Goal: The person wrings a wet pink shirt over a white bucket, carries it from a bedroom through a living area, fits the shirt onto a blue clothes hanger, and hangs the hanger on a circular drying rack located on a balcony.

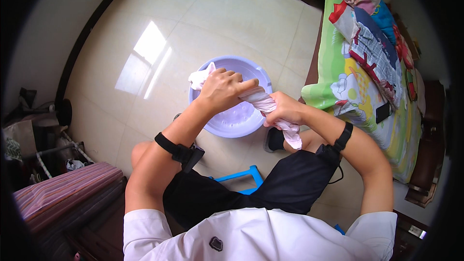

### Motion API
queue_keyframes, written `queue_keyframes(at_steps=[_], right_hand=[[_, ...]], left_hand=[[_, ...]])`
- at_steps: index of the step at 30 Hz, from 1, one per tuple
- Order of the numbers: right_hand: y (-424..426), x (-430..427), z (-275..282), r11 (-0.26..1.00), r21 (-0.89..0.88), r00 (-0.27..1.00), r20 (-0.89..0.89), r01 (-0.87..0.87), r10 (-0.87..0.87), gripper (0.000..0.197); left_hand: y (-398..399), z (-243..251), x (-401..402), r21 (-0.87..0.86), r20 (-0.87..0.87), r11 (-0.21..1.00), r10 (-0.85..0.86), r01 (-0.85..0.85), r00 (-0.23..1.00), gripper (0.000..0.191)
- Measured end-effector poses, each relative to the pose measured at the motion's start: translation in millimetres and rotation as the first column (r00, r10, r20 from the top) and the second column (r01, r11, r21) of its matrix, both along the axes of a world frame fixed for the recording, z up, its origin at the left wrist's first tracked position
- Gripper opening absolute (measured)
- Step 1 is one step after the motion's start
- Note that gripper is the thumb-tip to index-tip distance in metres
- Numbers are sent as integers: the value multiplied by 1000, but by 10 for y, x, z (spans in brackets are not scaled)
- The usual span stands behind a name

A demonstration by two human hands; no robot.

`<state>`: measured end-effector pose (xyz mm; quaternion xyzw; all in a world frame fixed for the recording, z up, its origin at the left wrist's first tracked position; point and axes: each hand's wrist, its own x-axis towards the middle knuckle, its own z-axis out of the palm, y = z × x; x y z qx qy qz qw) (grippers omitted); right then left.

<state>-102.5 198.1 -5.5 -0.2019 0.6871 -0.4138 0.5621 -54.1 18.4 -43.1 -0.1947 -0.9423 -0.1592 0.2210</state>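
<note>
A pale pink cloth is twisted into a tight rope between my two hands, above a lavender plastic basin. My left hand grips it over the basin, and a loose white-pink end sticks out past that hand over the basin's left rim. Closed around the other part, my right hand is at the basin's right rim, with a crumpled end hanging below it. Bubbly water shows in the basin, which stands on the tiled floor.
A blue plastic stool frame is between my legs. On the right, a bed with a green patterned sheet holds folded clothes and a dark phone. A striped cushion and a rack with bags are at the left.
</note>
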Motion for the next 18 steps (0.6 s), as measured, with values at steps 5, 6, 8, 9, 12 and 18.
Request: queue_keyframes(at_steps=[5,6,8,9,12,18], right_hand=[[-99,167,60,965,-31,918,318,259,-236,16],[-114,201,51,947,-73,885,384,313,-263,17],[-147,246,67,911,-127,836,463,392,-295,17],[-165,264,70,890,-152,809,504,429,-304,17],[-192,277,76,861,-200,788,536,468,-304,16],[-232,235,132,841,-273,767,599,468,-232,13]], left_hand=[[-55,-1,-39,111,-143,993,56,-40,988,25],[-60,9,-44,137,-161,988,91,-69,983,26],[-54,62,-52,207,-151,973,131,-98,980,28],[-53,88,-58,240,-145,964,151,-113,978,29],[-36,109,-55,292,-124,947,179,-137,976,30],[-10,166,-80,424,-94,888,237,-177,967,27]])
